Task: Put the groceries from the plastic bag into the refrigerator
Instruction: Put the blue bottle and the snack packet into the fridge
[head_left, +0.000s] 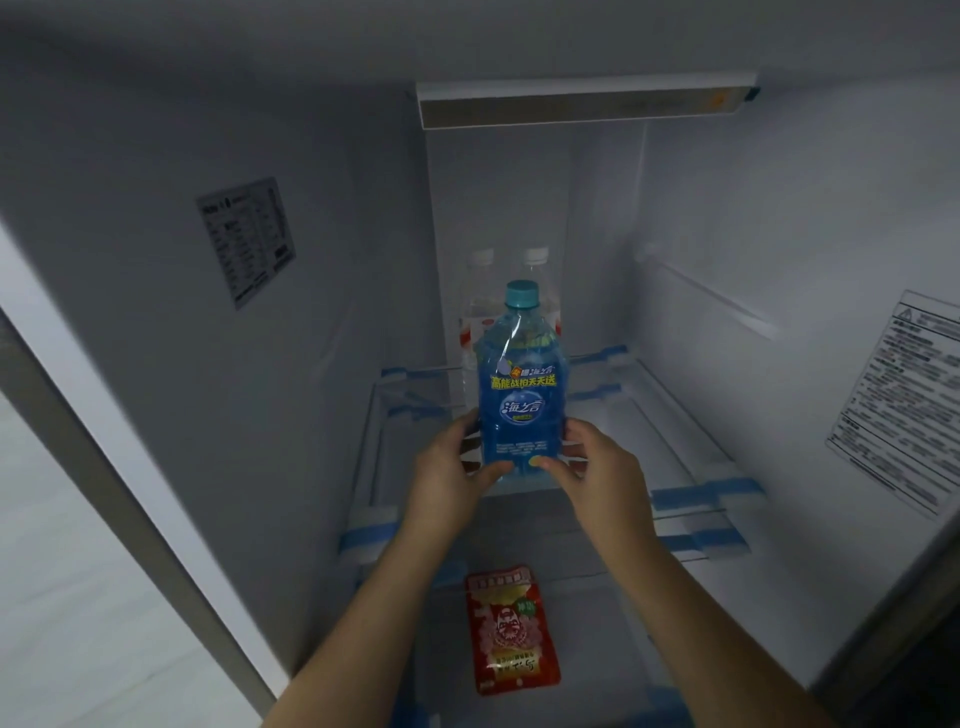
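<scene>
Two clear bottles (511, 312) half-hidden behind

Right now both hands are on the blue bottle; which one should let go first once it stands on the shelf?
Probably the left hand: the right hand can steady the blue bottle. Both grip its base alike, so it is a close call.

A blue bottle (521, 395) with a teal cap and blue label stands upright at the middle of the fridge's (322, 270) glass shelf (670, 447), near its front edge. Just behind it, toward the shelf's back edge, 2 clear bottles (540, 280) with white caps stand upright side by side. A red snack pouch (511, 631) lies flat on the lower shelf (613, 613), at the middle near its front edge.
</scene>
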